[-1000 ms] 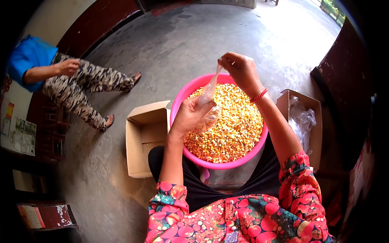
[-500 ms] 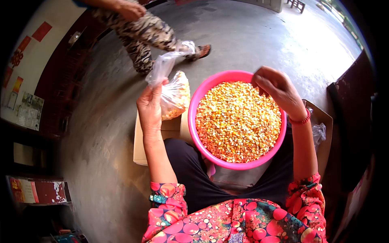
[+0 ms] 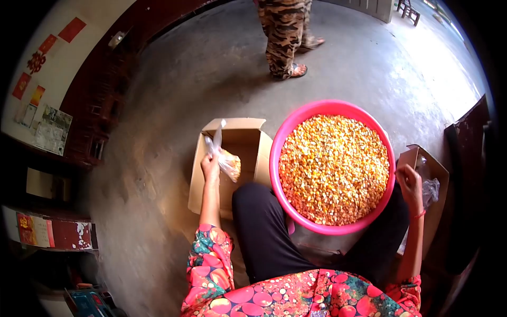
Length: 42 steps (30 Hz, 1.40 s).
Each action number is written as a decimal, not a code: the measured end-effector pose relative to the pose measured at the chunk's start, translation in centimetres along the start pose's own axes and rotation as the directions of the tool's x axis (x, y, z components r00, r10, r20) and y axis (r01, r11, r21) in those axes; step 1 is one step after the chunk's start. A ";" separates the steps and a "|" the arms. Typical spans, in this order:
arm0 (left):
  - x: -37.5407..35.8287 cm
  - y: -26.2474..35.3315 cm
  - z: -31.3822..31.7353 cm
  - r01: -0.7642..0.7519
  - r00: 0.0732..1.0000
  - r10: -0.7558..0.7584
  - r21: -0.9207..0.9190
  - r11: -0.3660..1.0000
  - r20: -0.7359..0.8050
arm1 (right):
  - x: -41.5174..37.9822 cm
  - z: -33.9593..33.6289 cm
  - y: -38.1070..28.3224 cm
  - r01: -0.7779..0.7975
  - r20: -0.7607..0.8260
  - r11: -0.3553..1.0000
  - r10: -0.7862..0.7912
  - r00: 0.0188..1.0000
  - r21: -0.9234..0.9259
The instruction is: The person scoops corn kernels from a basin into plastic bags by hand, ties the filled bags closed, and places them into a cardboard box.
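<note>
My left hand (image 3: 210, 168) is closed around the twisted neck of a clear plastic bag (image 3: 231, 165) with corn kernels in its lower part. The bag hangs over an open cardboard box (image 3: 197, 182) to the left of my knees. In front of me, a pink basin (image 3: 277, 182) is heaped with yellow-orange corn kernels (image 3: 332, 169). My right hand (image 3: 410, 185), fingers curled, is beside the basin's right rim and close to a second cardboard box (image 3: 439, 201). Whether those fingers hold anything is hidden. Crumpled clear plastic bags (image 3: 431, 191) lie in that second box.
Beyond the basin, a person in camouflage trousers (image 3: 285, 37) stands on the concrete floor (image 3: 211, 68). Dark furniture (image 3: 92, 132) lines the left wall. A small stool (image 3: 408, 10) is at the far upper right.
My left hand has lowered the bag of corn over the left box. My right hand has moved from above the corn to beside the right box. The person has walked rightward.
</note>
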<state>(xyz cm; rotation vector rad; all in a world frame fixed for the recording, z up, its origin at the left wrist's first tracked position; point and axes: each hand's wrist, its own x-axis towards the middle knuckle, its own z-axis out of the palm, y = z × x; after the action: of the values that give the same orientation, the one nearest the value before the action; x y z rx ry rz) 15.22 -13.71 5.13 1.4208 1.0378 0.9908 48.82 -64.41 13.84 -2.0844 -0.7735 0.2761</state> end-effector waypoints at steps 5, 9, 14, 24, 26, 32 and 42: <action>1.9 -7.4 -0.2 0.099 0.995 -0.084 0.330 0.939 -0.059 | -3.6 1.0 0.3 0.051 -0.145 0.971 -0.086 0.986 -0.233; 4.1 -12.1 0.2 0.016 0.998 0.011 0.433 0.901 -0.060 | -4.4 2.3 -0.3 0.078 -0.214 0.946 -0.151 0.965 -0.316; 5.7 -12.8 1.2 0.164 0.986 -0.120 0.599 0.784 -0.113 | -4.5 2.7 0.1 0.100 -0.188 0.880 -0.208 0.960 -0.465; 7.5 -11.1 6.1 0.395 0.914 -0.406 0.261 0.881 -0.012 | -3.7 2.9 -0.1 0.067 -0.175 0.876 -0.169 0.970 -0.477; 7.7 -10.4 6.9 0.408 0.905 -0.425 0.310 0.859 -0.014 | -3.5 2.9 -0.2 0.069 -0.166 0.880 -0.165 0.972 -0.470; 5.8 -7.6 8.1 0.458 0.789 -0.415 0.016 0.889 0.453 | -3.3 3.0 -0.5 0.079 -0.158 0.873 -0.175 0.972 -0.482; 3.2 4.3 9.5 0.231 0.662 -0.472 0.441 0.867 0.582 | -4.2 2.4 0.6 0.105 -0.224 0.912 -0.206 0.953 -0.396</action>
<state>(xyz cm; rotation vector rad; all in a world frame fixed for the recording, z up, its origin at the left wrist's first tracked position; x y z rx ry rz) 25.54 -13.42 8.64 1.5826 0.8839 -0.0461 44.73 -65.67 11.64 -2.3388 -0.8784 -0.2580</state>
